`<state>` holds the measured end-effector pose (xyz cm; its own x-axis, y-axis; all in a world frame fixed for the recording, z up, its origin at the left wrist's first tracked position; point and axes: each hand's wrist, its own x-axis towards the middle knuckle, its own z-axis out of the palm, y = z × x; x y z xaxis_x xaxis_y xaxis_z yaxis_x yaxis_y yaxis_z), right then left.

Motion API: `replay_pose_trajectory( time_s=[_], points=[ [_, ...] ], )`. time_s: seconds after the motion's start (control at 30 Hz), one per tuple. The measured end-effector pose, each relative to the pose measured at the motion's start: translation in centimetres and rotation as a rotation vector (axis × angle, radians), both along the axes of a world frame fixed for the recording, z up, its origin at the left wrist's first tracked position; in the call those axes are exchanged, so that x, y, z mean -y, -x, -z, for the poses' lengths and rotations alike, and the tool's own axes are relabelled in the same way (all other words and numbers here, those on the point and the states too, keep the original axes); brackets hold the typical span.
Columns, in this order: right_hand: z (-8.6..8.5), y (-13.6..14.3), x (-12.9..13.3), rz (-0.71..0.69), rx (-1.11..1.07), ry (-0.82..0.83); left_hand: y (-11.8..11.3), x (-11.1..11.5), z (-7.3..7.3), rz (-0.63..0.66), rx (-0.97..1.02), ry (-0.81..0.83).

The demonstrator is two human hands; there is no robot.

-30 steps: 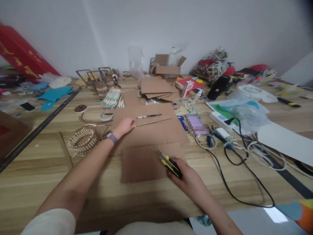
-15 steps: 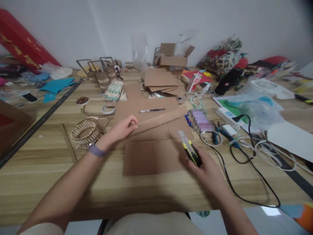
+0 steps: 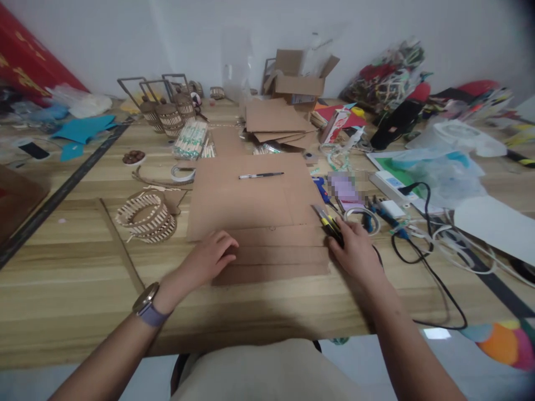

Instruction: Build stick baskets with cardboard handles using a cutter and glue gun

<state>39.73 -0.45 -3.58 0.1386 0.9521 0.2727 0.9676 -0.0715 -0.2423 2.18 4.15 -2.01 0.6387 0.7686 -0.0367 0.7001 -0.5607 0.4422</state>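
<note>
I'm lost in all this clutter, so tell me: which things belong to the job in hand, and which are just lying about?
Likely the job's:
box cutter, in the right hand's grip
large cardboard sheet
cardboard pieces nearer the person
perhaps the pen

Seemingly lying about:
slatted ring
blue paper
open box

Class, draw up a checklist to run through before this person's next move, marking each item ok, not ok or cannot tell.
1. Utility knife in the right hand: ok.
2. Blade drawn in: not ok, it is out.
3. Left hand apart from the blade: ok.
4. Large cardboard sheet free of loose things: not ok, a pen lies on it.
5. Left hand pressing cardboard: cannot tell.
</note>
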Motion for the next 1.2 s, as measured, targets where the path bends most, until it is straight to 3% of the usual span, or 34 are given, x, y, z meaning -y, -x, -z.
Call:
replay_pose_trajectory(
  time_s=[0.1, 0.2, 0.3, 0.43, 0.63, 0.87, 1.2],
  points=[
    [-1.0, 1.1, 1.1, -0.076, -0.001, -0.093, -0.1, 1.1, 0.4, 0.030, -0.064, -0.108],
    [-1.4, 2.1, 2.4, -0.295, -0.052, 0.002, 0.2, 2.6, 1.1, 0.032, -0.096, -0.177],
    [-0.5, 2.4, 3.1, -0.444, -0.098, 0.091, 0.4, 3.8, 1.7, 0.021, -0.097, -0.193],
    [0.6, 2.2, 3.4, -0.451, -0.134, 0.080, 0.5, 4.6, 2.0, 0.009, -0.086, -0.202],
    [-0.1, 1.6, 3.8, -0.456, -0.094, 0.145, 1.1, 4.5, 1.5, 0.069, -0.080, -0.193],
    [-0.1, 1.6, 4.9, -0.365, -0.055, 0.194, 2.3, 4.9, 1.5, 0.127, -0.080, -0.160],
    [0.6, 1.6, 3.5, -0.404, -0.072, 0.148, 2.3, 5.5, 2.2, 0.097, -0.116, -0.271]
  ],
)
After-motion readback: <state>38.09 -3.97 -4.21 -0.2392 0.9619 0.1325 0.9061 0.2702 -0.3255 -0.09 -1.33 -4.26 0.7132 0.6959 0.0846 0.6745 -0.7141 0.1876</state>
